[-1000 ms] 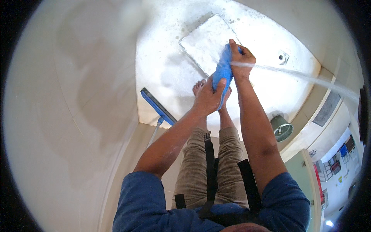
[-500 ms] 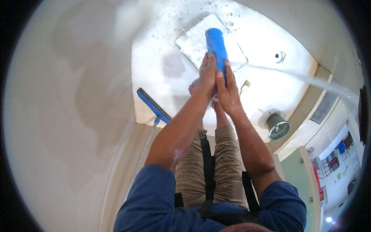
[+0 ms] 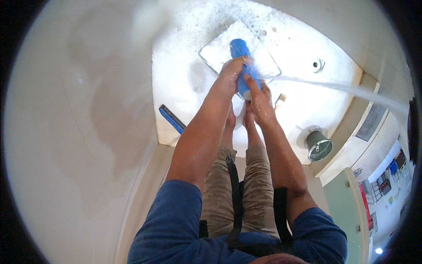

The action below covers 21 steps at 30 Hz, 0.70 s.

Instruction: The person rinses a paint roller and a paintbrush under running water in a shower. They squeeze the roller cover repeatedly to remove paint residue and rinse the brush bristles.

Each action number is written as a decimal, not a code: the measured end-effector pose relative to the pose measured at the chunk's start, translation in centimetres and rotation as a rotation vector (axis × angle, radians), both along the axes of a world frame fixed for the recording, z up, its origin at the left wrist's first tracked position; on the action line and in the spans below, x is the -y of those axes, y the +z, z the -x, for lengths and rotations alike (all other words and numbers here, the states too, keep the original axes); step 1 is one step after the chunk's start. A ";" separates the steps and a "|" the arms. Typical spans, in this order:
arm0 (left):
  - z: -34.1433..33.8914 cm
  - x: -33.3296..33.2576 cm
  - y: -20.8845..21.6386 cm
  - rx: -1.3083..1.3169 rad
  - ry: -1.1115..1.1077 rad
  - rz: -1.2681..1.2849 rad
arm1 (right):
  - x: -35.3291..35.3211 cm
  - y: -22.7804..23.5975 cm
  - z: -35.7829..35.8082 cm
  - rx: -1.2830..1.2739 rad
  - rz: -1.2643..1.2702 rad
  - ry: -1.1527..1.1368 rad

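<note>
A fuzzy blue paint roller cover (image 3: 238, 45) is held between my two hands over a wet white floor. My left hand (image 3: 234, 70) is wrapped round its middle from the left side. Nearer to me, my right hand (image 3: 261, 99) grips its lower part, with the thumb on top. The cover's pale near end shows between the hands. A stream of water (image 3: 325, 82) comes from the right and splashes onto the cover at my right fingers. Below the hands my bare feet stand on the floor.
Under the hands lies a square white panel (image 3: 220, 46) with dark edges, with suds around it. A small brush (image 3: 280, 101) lies right of my hands. Further right stand a green bucket (image 3: 319, 145) and a round metal fitting (image 3: 317, 65). A blue squeegee (image 3: 171, 119) lies left, partly behind my arm.
My left hand has slid up round the cover, where before both hands lay along its sides. The cover has come slightly nearer to me. The squeegee's handle is now behind my arm.
</note>
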<state>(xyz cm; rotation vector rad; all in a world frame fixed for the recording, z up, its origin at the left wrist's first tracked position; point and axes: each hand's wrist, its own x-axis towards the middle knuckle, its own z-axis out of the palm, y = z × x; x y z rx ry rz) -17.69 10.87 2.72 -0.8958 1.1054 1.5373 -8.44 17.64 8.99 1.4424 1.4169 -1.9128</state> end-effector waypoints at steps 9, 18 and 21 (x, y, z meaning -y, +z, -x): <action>2.5 1.1 1.2 -0.174 0.511 -0.450 | -0.7 3.9 -4.0 -0.336 0.898 -0.402; 2.3 -0.5 1.5 -0.271 -0.077 0.093 | -0.9 2.9 -1.1 -0.020 0.326 -0.029; 0.3 1.4 -2.6 -0.426 -0.146 0.373 | -0.5 4.9 0.0 0.106 0.382 0.051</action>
